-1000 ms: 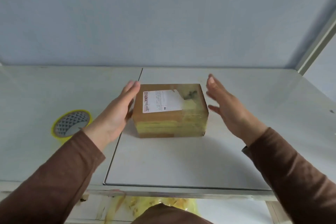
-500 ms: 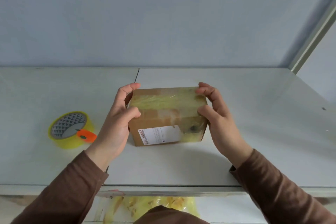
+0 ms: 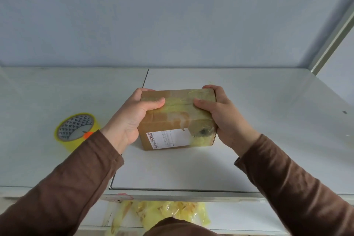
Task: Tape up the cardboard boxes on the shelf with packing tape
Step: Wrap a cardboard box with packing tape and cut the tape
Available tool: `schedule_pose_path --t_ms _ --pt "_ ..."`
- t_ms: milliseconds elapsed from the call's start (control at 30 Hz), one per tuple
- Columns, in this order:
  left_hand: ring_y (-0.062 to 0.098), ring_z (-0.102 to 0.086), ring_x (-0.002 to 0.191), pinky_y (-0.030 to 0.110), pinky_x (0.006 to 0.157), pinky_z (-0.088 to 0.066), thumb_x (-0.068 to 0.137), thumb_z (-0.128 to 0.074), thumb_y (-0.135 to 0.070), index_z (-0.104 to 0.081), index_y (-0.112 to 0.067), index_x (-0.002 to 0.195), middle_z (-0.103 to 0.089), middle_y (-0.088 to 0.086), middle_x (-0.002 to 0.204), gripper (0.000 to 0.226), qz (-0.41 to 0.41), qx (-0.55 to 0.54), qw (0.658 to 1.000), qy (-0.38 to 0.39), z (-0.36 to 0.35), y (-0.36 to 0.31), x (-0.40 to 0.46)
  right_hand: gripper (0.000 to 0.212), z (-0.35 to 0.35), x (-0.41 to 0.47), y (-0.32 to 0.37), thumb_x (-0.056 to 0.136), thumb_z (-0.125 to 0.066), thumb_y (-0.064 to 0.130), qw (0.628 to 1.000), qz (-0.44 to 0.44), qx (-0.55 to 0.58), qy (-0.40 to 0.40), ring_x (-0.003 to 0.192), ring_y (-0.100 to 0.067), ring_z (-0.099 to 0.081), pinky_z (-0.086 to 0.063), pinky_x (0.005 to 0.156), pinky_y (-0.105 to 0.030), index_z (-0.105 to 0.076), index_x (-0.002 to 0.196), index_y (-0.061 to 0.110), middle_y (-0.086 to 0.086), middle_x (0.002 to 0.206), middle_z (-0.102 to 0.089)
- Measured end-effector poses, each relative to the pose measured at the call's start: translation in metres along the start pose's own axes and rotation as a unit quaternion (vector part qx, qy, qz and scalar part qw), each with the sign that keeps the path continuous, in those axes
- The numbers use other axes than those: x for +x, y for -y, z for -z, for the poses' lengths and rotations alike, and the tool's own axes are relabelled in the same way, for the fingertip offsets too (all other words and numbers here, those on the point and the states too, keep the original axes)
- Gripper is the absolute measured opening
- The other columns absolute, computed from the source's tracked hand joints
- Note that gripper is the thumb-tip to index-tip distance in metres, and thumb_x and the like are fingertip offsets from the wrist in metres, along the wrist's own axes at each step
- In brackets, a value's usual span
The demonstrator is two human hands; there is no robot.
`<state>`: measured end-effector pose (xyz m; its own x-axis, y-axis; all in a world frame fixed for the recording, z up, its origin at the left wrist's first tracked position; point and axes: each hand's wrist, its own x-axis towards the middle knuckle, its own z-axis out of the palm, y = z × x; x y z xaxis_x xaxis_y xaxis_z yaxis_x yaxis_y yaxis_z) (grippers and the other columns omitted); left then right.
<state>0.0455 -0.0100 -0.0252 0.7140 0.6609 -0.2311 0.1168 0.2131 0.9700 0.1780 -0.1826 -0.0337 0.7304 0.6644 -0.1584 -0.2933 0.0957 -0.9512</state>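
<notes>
A small brown cardboard box (image 3: 172, 120) stands on the white shelf (image 3: 268, 130), its top covered in yellowish clear tape and a white shipping label on the face toward me. My left hand (image 3: 134, 119) grips the box's left end, thumb on top and fingers curled behind. At the right end my right hand (image 3: 220, 115) grips it the same way. A roll of yellowish packing tape (image 3: 76, 129) with an orange tab lies flat on the shelf to the left, apart from both hands.
A grey wall rises behind the shelf, and a metal upright (image 3: 333, 30) stands at the right rear corner. A seam (image 3: 145, 77) splits the shelf into two panels. Crumpled yellow tape scraps (image 3: 168, 214) hang below the front edge.
Both hands closed on the box ends and tipped the box, so its label face now points toward me and a taped face lies on top. The tape roll has stayed put.
</notes>
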Motion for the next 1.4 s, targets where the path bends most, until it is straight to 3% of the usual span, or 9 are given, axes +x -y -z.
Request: schedule_pose_path --t_ms 300,433,633,733,900,1067,1133,1267,1400 --pt "0.022 -0.065 0.110 0.048 0.094 -0.053 0.078 -0.080 -0.048 -0.072 -0.027 0.095 -0.071 -0.002 0.116 0.029 -0.085 -0.038 0.993 0.076 0.008 -0.006 -0.018 0.026 0.009 -0.019 0.007 0.089 -0.072 0.041 0.993 0.095 -0.030 0.061 0.096 -0.011 -0.068 -0.056 0.071 -0.032 -0.058 0.107 0.027 0.011 0.112 -0.068" --pt "0.004 -0.054 0.131 0.027 0.102 -0.040 0.087 -0.061 -0.020 -0.065 -0.021 0.099 -0.064 -0.010 0.139 0.013 -0.242 0.070 0.964 0.086 0.006 0.004 -0.024 0.012 0.016 -0.020 0.001 0.085 -0.062 0.022 0.958 0.223 -0.169 0.053 0.108 -0.012 -0.054 -0.042 0.087 -0.032 -0.051 0.087 0.025 0.009 0.125 -0.062" --pt "-0.003 -0.023 0.151 0.042 0.127 -0.021 0.091 -0.069 -0.012 -0.052 -0.033 0.146 -0.034 -0.021 0.162 0.061 -0.242 0.200 0.943 0.113 0.017 0.020 -0.027 0.041 0.035 -0.022 -0.007 0.092 -0.065 0.013 0.919 0.230 -0.296 0.120 0.144 -0.004 -0.036 -0.033 0.114 -0.027 -0.056 0.131 0.020 0.006 0.152 -0.047" --pt "-0.011 0.004 0.152 0.026 0.127 -0.003 0.103 -0.047 -0.042 -0.029 -0.029 0.161 -0.009 -0.019 0.170 0.061 -0.251 0.322 0.909 0.082 0.016 0.007 -0.020 0.058 0.038 -0.017 0.006 0.105 -0.051 0.039 0.872 0.249 -0.405 0.117 0.154 0.005 -0.006 -0.011 0.126 -0.026 -0.036 0.158 0.025 0.012 0.168 -0.024" --pt "0.003 0.019 0.154 0.027 0.125 0.011 0.092 -0.011 -0.066 -0.008 -0.024 0.164 0.008 -0.010 0.171 0.083 -0.233 0.580 0.769 0.135 0.002 -0.003 -0.009 0.077 0.028 -0.007 0.009 0.100 -0.015 0.060 0.704 0.248 -0.642 0.173 0.156 -0.004 0.010 0.005 0.128 -0.031 -0.009 0.164 0.017 0.003 0.172 0.000" --pt "0.005 0.014 0.156 0.026 0.124 0.010 0.089 -0.014 -0.071 -0.010 -0.025 0.165 0.002 -0.009 0.172 0.089 -0.226 0.588 0.767 0.121 -0.001 0.009 0.000 0.081 0.021 -0.003 0.003 0.098 -0.011 0.060 0.673 0.251 -0.680 0.146 0.158 -0.008 0.004 0.011 0.125 -0.023 -0.014 0.164 0.013 -0.001 0.172 -0.006" --pt "0.000 0.011 0.155 0.027 0.125 0.005 0.094 -0.027 -0.068 -0.017 -0.029 0.164 -0.004 -0.015 0.171 0.081 -0.241 0.531 0.805 0.106 0.001 0.015 0.001 0.080 0.022 -0.003 0.001 0.098 -0.017 0.062 0.711 0.233 -0.646 0.153 0.157 -0.005 0.004 0.010 0.125 -0.023 -0.017 0.164 0.016 0.004 0.171 -0.008" --pt "-0.007 -0.008 0.151 0.031 0.122 -0.010 0.098 -0.058 -0.054 -0.018 -0.045 0.161 -0.012 -0.024 0.167 0.075 -0.123 0.108 0.986 0.040 0.005 0.020 -0.001 0.080 0.031 -0.008 0.006 0.091 -0.043 0.077 0.951 0.102 -0.272 0.110 0.151 0.009 -0.012 -0.013 0.123 -0.022 -0.022 0.160 0.044 0.033 0.161 -0.018" --pt "0.026 -0.060 0.121 0.038 0.103 -0.046 0.097 -0.048 -0.065 -0.062 -0.015 0.139 -0.062 0.008 0.135 0.067 0.060 -0.045 0.993 0.089 0.014 0.016 0.003 0.069 0.042 0.000 0.010 0.095 -0.032 0.078 0.968 -0.003 -0.244 0.057 0.124 -0.006 -0.061 -0.049 0.104 -0.036 -0.058 0.141 0.034 0.011 0.140 -0.063"
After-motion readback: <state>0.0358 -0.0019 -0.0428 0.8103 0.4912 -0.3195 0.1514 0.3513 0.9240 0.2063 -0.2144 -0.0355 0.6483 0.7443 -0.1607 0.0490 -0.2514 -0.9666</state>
